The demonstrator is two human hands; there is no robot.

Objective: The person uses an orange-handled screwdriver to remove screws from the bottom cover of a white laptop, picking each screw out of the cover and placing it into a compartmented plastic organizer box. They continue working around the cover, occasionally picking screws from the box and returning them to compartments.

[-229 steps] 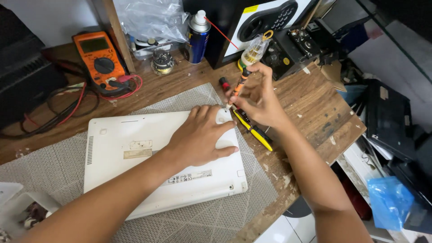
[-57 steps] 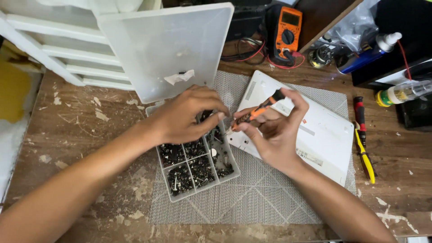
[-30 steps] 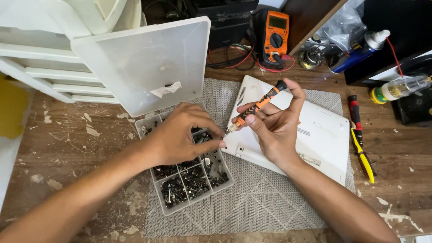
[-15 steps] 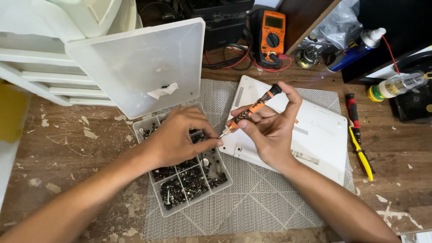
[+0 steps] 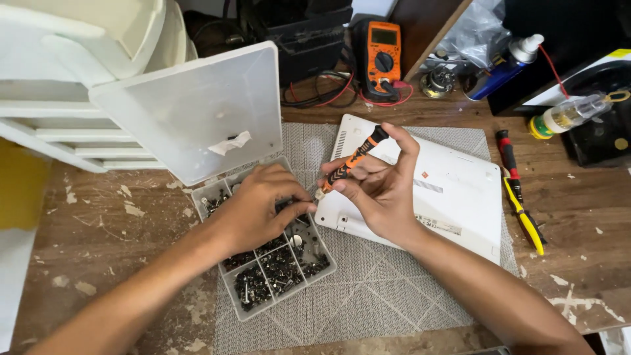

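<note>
My left hand point(image 5: 259, 207) rests over a clear compartment box point(image 5: 325, 269) full of small dark screws, fingertips pinched at the tip of a small screwdriver. Whether a screw sits between the fingers is too small to tell. My right hand point(image 5: 384, 197) holds that orange-and-black screwdriver point(image 5: 351, 161) tilted, tip pointing down-left toward the box. The box's lid point(image 5: 190, 112) stands open behind it. A white laptop point(image 5: 453, 187) lies bottom-up on a grey mat point(image 5: 368, 302), just right of my hands.
An orange multimeter point(image 5: 383, 58) with red and black leads sits at the back. A red-handled screwdriver point(image 5: 505, 150) and a yellow one point(image 5: 524, 217) lie right of the laptop. A spray can point(image 5: 503, 66), a small bottle point(image 5: 570, 115) and white drawers point(image 5: 66, 125) surround the wooden table.
Long before, both hands worked on the laptop's corner. Since then the view moved to the screw box. Over the last second my left hand stayed in the box at the screwdriver tip.
</note>
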